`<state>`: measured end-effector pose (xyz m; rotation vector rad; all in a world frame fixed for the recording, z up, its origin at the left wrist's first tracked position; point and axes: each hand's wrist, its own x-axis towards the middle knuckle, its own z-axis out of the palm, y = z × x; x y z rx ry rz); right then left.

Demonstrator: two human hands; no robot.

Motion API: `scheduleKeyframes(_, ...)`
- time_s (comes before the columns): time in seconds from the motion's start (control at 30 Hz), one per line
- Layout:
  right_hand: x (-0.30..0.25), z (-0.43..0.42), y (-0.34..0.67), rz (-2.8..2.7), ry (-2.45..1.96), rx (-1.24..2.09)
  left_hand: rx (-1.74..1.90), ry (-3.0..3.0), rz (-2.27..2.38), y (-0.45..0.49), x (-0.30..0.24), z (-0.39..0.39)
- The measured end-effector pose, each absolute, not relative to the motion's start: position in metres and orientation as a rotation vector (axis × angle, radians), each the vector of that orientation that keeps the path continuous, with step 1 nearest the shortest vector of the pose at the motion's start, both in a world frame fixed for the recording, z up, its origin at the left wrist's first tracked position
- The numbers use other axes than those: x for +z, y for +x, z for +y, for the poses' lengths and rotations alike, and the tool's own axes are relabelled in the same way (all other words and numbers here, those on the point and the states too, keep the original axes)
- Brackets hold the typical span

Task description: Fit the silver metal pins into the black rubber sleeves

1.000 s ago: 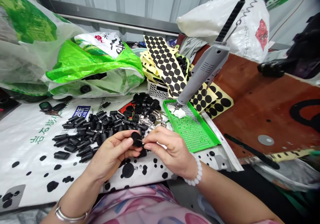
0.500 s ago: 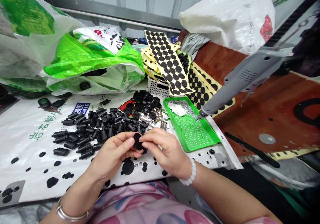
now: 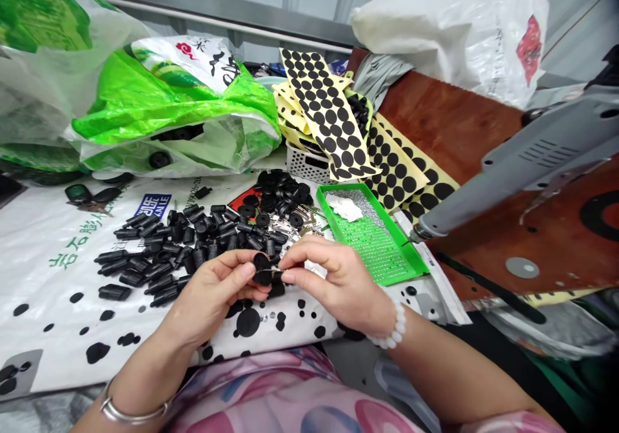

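Observation:
My left hand (image 3: 210, 298) is closed on a round black plastic disc part (image 3: 262, 270), thumb and fingers at its edge. Just to the right, my right hand (image 3: 341, 281) pinches a thin metal piece (image 3: 276, 270) whose end meets the disc; its exact shape is hidden by the fingertips. Behind my hands lie a pile of black ribbed cylinders (image 3: 167, 246), a heap of black discs (image 3: 285, 191) and loose small metal strips (image 3: 297, 217).
A green tray (image 3: 416, 262) holds tiny metal parts and a crumpled white tissue (image 3: 344, 207). Over its right edge hangs a grey electric screwdriver (image 3: 512, 162). Behind stand a white basket (image 3: 309, 167) with dotted sticker sheets (image 3: 333, 124) and a green plastic bag (image 3: 178, 114).
My right hand has drawn back a little to the right from the disc, so the thin metal piece shows. The disc has tilted in my left hand. The view has shifted slightly.

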<state>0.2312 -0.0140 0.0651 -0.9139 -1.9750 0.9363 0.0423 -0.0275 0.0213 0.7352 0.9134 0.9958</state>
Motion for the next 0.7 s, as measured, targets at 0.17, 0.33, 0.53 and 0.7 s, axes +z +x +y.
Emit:
scheduleKeyframes(0.17,0.074,-0.017,0.233,-1.98,-0.99,0.982,0.961,0.811,0.874,0.041,0.023,-0.027)
scheduleKeyframes(0.33,0.068,-0.015,0.229,-1.712,-1.076,1.313,0.997,0.915,0.913,0.037,0.018,-0.027)
scheduleKeyframes(0.53,0.053,-0.013,0.22,-1.615,-1.054,1.393,0.994,0.932,0.898,0.037,0.016,-0.029)
scheduleKeyframes(0.7,0.052,-0.014,0.219,-1.76,-1.048,1.204,0.97,0.902,0.895,0.038,0.013,-0.028)
